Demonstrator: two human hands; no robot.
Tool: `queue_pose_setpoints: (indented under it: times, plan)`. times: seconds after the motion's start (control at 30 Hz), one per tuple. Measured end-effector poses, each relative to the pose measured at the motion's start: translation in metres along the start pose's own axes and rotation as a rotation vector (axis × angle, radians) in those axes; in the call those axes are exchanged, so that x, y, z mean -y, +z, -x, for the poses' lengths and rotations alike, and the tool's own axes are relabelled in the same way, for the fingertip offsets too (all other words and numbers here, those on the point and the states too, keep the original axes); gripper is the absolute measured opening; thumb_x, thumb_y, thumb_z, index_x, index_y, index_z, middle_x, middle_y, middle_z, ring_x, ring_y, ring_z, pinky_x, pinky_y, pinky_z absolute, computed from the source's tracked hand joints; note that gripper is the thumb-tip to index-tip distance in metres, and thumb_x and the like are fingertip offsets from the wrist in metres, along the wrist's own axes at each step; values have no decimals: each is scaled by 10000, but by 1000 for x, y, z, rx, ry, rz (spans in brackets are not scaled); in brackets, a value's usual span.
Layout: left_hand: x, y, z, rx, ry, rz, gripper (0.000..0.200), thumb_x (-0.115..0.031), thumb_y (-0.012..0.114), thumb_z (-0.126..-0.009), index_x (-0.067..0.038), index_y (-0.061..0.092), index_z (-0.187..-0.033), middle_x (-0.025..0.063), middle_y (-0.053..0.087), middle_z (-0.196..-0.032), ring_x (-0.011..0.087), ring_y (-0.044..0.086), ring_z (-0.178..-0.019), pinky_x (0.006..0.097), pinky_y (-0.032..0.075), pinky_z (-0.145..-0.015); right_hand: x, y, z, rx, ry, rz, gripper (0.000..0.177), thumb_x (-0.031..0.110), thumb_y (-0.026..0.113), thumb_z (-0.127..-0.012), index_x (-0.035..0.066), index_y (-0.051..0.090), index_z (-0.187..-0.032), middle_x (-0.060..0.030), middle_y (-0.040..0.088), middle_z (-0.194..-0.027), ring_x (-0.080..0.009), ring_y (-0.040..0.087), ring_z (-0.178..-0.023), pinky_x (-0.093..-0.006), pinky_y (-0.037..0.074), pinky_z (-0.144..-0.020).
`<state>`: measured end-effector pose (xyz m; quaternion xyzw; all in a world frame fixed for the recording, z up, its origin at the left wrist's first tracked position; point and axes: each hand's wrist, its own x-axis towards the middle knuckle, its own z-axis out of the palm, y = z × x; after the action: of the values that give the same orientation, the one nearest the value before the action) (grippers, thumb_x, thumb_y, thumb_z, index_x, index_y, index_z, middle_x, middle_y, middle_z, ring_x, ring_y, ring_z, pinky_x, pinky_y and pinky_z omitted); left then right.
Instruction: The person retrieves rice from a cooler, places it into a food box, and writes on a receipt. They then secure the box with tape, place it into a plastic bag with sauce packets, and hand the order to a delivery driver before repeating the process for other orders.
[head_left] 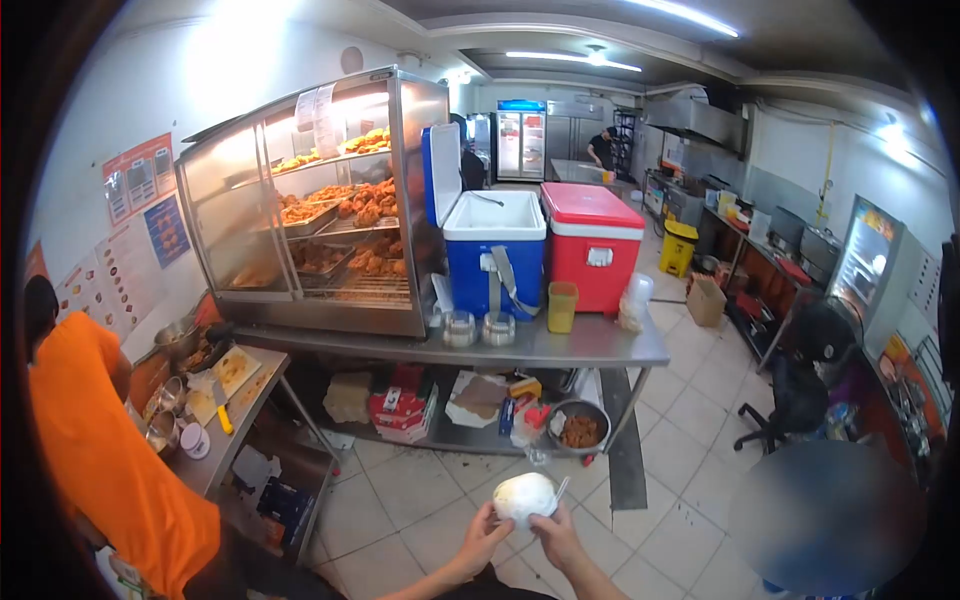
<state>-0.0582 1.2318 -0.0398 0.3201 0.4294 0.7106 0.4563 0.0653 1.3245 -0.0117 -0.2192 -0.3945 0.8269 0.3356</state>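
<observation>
Fingers of left hand and right hand: both curled around the underside of a white rounded bundle, held low at centre above tiled floor; hazard, judged: shallow fingertip hold may let it slip and burst, or orange-shirted co-worker may jostle it.

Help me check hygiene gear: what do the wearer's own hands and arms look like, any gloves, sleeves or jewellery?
The left hand and right hand are bare, with no gloves. The forearms show no sleeves as far as the frame reaches. No watch or bracelet is visible; a thin ring would be too small to tell.
</observation>
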Motion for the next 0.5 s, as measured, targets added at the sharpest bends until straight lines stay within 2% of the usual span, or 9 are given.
queue_pose_setpoints:
  times: [0.07, 0.1, 0.13, 0.17, 0.23, 0.3, 0.33, 0.4, 0.5]
  plan:
    - [-1, -21, -30, -84, 19, -133, 401, -113, 617, -894, -10, 437, -1238, 82, 558, -1170, 164, 537, -1080, 292, 436, -929, -4, -1, -45, 6, 51, -7, 500, 22, 604, -794, 49, 430, -1262, -53, 573, -1098, -153, 552, -953, -263, 419, -776]
    - [-6, -30, -46, -85, 15, -130, 413, -109, 611, -896, -16, 431, -1256, 84, 557, -1166, 165, 548, -1046, 300, 444, -905, -5, 0, -67, 36, 97, -138, 493, 61, 583, -798, 50, 432, -1268, -70, 573, -1134, -184, 558, -1000, -300, 426, -820]
    - [-7, -37, -63, -84, 23, -132, 413, -109, 611, -896, -16, 431, -1256, 84, 557, -1166, 165, 548, -1046, 300, 444, -905, -4, 3, -90, 69, 139, -267, 491, 100, 561, -803, 51, 433, -1274, -88, 573, -1169, -215, 563, -1047, -338, 433, -864]
    - [-8, -45, -84, -44, 79, -104, 389, -112, 611, -894, -14, 460, -1239, 83, 574, -1140, 161, 559, -1021, 300, 447, -892, 2, 5, -114, 79, 128, -261, 491, 100, 561, -803, 51, 433, -1274, -88, 573, -1169, -215, 563, -1047, -338, 433, -864]
    - [-13, -57, -123, -6, 138, -54, 365, -114, 610, -892, -12, 489, -1221, 81, 591, -1114, 156, 569, -996, 300, 451, -879, 22, 9, -150, 85, 181, -393, 530, 172, 531, -792, 42, 427, -1295, -121, 555, -1242, -268, 546, -1128, -424, 417, -943]
    - [-26, -72, -164, 41, 152, -385, 281, -126, 564, -904, -4, 541, -1156, 72, 609, -1077, 152, 573, -989, 288, 440, -883, 55, 12, -195, 76, 138, -414, 551, 185, 534, -783, 34, 423, -1302, -130, 546, -1261, -279, 531, -1158, -436, 407, -969]
    - [-35, -73, -181, 36, 154, -373, 281, -126, 564, -904, -4, 541, -1156, 72, 609, -1077, 152, 573, -989, 288, 440, -883, 72, 14, -216, 62, 98, -462, 573, 197, 538, -774, 26, 420, -1308, -139, 538, -1280, -290, 516, -1188, -448, 397, -995]
    - [-55, -76, -211, -29, 184, -583, 229, -149, 583, -894, -6, 607, -1071, 69, 638, -1021, 153, 595, -942, 294, 462, -833, 114, 16, -262, 73, -22, -393, 545, 189, 543, -795, 20, 425, -1300, -144, 544, -1268, -286, 520, -1181, -448, 389, -1005]
    - [-65, -92, -244, -30, 206, -715, 252, -163, 602, -884, -15, 602, -1088, 94, 641, -991, 173, 608, -936, 311, 480, -824, 181, 13, -340, 68, -182, -79, 507, 183, 531, -845, 36, 411, -1315, -146, 537, -1263, -278, 549, -1139, -447, 433, -971]
